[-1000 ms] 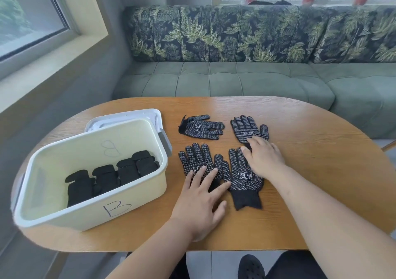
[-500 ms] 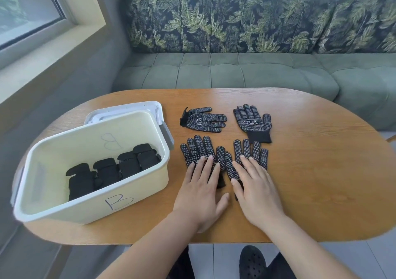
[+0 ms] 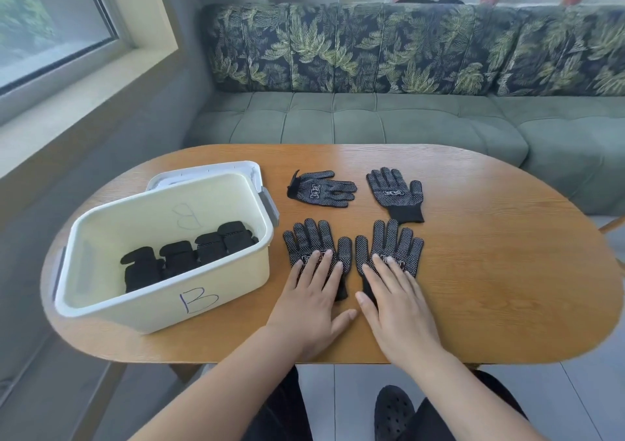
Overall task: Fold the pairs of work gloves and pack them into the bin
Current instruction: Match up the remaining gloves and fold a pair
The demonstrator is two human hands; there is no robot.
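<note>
black dotted knit, limp by the look of it: the pair lies side by side on the wooden table point(image 3: 490, 254), fingers pointing away. the left hand point(image 3: 311, 302) rests flat on the left glove point(image 3: 309, 237), fingers straight and slightly spread; the right hand point(image 3: 399, 308) does likewise on the right glove point(image 3: 394, 241). neither grips anything. i judge that stacking them could skew fingers or cuffs, and a slack fold may spring open once dropped. the cream bin point(image 3: 162, 308), just left of the pair, holds a row of about four folded black bundles point(image 3: 189, 258). a crosswise glove point(image 3: 323, 193) and a back right glove point(image 3: 395, 192) wait farther off.
</note>
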